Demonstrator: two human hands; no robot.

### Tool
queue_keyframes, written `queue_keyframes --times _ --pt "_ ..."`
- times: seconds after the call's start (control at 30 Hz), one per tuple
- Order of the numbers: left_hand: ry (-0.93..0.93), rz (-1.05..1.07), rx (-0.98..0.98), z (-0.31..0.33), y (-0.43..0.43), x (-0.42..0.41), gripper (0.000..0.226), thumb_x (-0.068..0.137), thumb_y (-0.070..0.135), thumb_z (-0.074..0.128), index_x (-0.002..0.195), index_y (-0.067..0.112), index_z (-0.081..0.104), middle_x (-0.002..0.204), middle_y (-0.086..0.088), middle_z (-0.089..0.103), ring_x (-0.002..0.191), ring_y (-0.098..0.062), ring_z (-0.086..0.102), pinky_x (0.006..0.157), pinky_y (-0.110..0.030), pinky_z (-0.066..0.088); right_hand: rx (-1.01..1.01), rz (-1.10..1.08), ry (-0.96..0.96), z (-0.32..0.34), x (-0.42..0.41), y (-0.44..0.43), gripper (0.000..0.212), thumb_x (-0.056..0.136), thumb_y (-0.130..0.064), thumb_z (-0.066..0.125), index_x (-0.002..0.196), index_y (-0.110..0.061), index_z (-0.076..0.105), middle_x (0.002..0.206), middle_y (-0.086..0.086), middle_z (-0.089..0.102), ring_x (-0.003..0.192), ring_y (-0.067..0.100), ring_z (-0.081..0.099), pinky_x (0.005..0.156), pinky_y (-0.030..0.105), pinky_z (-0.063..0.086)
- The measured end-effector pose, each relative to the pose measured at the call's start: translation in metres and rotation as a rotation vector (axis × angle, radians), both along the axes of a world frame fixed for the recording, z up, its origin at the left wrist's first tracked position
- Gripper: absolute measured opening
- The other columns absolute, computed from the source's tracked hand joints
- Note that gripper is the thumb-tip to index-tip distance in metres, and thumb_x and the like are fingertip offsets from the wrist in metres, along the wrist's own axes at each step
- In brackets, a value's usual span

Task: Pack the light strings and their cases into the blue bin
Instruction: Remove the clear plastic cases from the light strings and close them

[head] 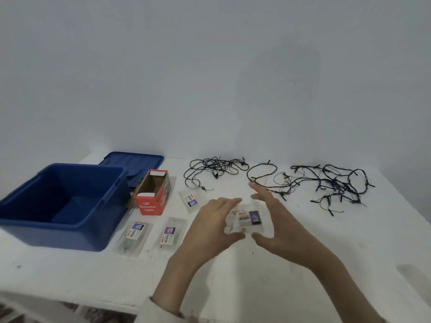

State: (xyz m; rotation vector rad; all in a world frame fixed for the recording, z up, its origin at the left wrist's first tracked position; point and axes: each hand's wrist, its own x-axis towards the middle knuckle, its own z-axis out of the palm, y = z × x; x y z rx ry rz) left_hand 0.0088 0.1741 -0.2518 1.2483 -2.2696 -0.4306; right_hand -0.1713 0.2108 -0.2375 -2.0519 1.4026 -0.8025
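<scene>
left hand (217, 220) pinches a clear case (248, 219) mid-table, away from the blue bin (70, 236); right hand (277, 220) spreads straight fingers beside it. grip both edges firmly; the plastic looks slippery.

Place: a plain, sparsely fitted indoor room; whether home or work-corner cannot be told.
Wall: bare pale grey-blue painted wall (210, 66), nothing hung on it, rising straight behind the table.
Table: white flat-topped table (303, 264), its far edge meeting the wall, its surface scuffed with small dark marks.
Floor: blurred patterned dark-and-light floor covering (11, 315) below the table's near edge.
Storage: deep blue plastic bin (58, 236), its flat blue plastic lid (133, 159) lying behind it.
Goods: red cardboard carton printed "LED Decorative Lights" (151, 207); flat clear plastic case with a barcode label (247, 220); both shop-packaged household items.
</scene>
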Motion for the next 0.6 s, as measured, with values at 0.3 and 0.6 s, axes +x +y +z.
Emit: queue_keyframes --times 0.3,0.6 --pt "-0.286 0.525 0.202 -0.072 -0.022 0.028 0.074 0.08 0.056 0.059 0.14 0.025 0.03 0.126 -0.002 0.052 0.118 -0.024 0.042 0.095 -0.035 0.033 0.117 -0.042 0.076 -0.037 0.017 -0.005 0.07 0.087 -0.021 0.057 0.14 -0.046 0.019 0.12 -0.017 0.04 0.117 0.0 0.035 0.094 0.016 0.026" --pt "-0.451 0.608 0.103 -0.081 -0.027 0.019 0.071 0.078 0.068 0.049 0.132 0.021 0.041 0.13 -0.004 0.048 0.117 -0.027 0.037 0.092 -0.037 0.03 0.174 -0.06 0.097 -0.053 0.001 -0.003 0.054 0.091 -0.024 0.054 0.137 -0.041 0.032 0.116 -0.019 0.041 0.116 0.002 0.037 0.094 0.018 0.027"
